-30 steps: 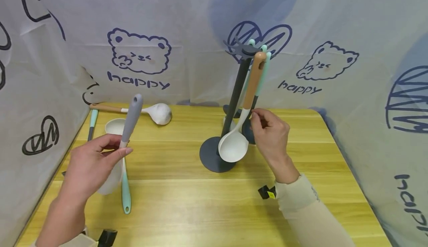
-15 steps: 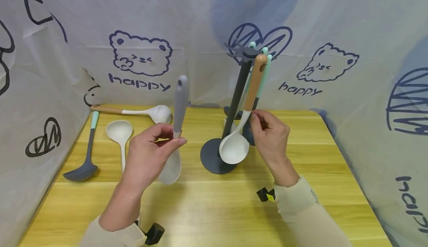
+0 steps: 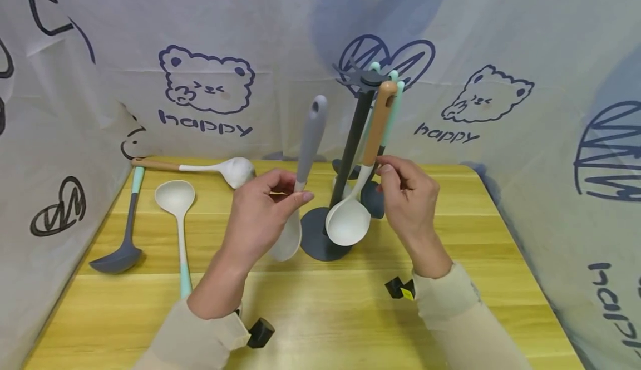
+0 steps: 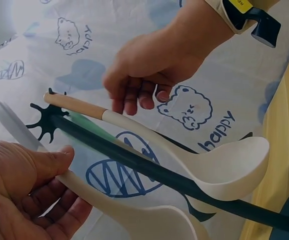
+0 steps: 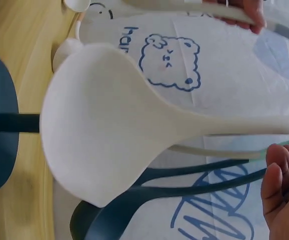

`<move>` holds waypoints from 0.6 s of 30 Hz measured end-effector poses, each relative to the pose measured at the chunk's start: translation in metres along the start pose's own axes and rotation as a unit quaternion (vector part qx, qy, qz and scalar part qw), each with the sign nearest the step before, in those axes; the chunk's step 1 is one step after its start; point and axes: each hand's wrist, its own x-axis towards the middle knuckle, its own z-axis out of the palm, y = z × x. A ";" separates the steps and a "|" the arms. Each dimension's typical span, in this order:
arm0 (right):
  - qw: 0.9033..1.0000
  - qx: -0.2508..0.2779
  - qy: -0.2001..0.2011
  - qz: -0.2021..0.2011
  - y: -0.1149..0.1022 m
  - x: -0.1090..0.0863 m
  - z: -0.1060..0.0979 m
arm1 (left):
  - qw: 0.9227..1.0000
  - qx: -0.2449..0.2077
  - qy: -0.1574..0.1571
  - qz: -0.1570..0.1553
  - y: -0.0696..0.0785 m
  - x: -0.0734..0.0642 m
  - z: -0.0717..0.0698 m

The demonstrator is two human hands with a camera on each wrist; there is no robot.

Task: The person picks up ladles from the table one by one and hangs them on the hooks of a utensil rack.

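Note:
My left hand (image 3: 265, 208) pinches a white ladle (image 4: 159, 220) with a grey handle (image 3: 310, 142) at its neck, handle up, just left of the dark utensil stand (image 3: 353, 142). On the stand's front hangs a white ladle (image 3: 349, 222) with a wooden handle. My right hand (image 3: 413, 192) is beside that ladle's neck, fingers loosely curled; in the left wrist view its fingertips are apart from the handle with nothing between them. Mint-handled utensils (image 3: 395, 115) hang behind, partly hidden by the wooden handle.
On the left of the wooden table (image 3: 340, 325) lie a dark ladle (image 3: 120, 257) with a mint handle and a white mint-handled ladle (image 3: 175, 196). A white ladle (image 3: 237, 172) with a wooden handle lies along the back edge. Printed cloth (image 3: 280, 36) encloses the table.
My left hand has carried the grey-handled ladle rightward from the table's left side to beside the stand. My right hand has stayed nearly in place.

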 end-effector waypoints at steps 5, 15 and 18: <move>1.000 0.002 -0.021 0.006 -0.006 0.000 0.002 | 1.000 0.008 0.000 0.010 0.002 0.004 0.006; 0.999 -0.026 -0.021 -0.006 -0.010 0.001 0.009 | 0.999 0.025 -0.007 0.034 0.007 0.015 0.020; 0.999 -0.027 -0.020 -0.004 -0.010 0.001 0.009 | 0.999 0.031 -0.013 0.035 0.009 0.019 0.025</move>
